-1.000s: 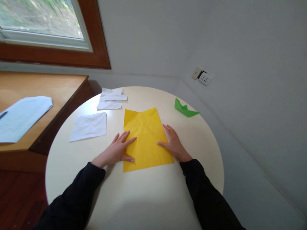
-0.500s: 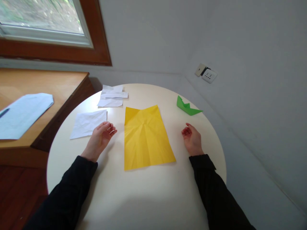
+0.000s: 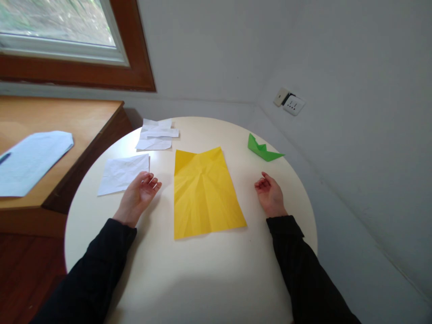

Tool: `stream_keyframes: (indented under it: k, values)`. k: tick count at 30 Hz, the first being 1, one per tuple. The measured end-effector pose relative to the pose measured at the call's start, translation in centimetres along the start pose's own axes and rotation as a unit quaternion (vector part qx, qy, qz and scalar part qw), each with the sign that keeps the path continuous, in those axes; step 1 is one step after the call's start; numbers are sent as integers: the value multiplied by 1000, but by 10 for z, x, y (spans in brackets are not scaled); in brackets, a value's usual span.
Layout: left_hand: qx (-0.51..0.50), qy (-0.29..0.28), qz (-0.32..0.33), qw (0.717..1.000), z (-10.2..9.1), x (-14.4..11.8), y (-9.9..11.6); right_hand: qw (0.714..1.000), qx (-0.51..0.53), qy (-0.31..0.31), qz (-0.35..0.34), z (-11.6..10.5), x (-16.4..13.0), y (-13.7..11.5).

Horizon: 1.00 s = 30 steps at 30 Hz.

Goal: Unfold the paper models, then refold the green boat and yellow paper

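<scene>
A creased sheet of yellow paper [image 3: 205, 198] lies unfolded on the round white table [image 3: 216, 274], between my two hands. My left hand [image 3: 140, 193] is left of it, palm turned inward and fingers loosely curved and apart, holding nothing. It overlaps the corner of a wrinkled white paper sheet [image 3: 119, 173] in the view. On the other side, my right hand [image 3: 270, 194] holds nothing either; its fingers are half curled, with the index finger stretched out. Beyond it sits a folded green paper boat [image 3: 263, 149]. Neither hand touches the yellow paper.
Several white paper pieces [image 3: 155, 137] lie at the table's back left. A wooden desk [image 3: 91, 112] at the left bears white papers [image 3: 40, 157] and a pen [image 3: 4, 158]. Walls close in behind and at the right, with a power socket [image 3: 293, 105].
My left hand has turned its palm slightly more upward and drawn a little left, away from the yellow paper. The right hand is nearly still, and the papers lie as before.
</scene>
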<state>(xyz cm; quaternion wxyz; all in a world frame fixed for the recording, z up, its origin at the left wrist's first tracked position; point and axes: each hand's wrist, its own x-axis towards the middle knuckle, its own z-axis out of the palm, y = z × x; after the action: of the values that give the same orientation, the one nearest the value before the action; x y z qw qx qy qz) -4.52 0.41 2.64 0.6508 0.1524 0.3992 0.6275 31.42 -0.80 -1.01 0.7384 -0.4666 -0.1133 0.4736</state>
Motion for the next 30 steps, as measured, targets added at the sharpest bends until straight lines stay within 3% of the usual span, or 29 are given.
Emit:
stream_keyframes:
  k: [30]
  values:
    - [-28,-4,-10,1000,1,0,3,999,34,11,20,5,-6,-3]
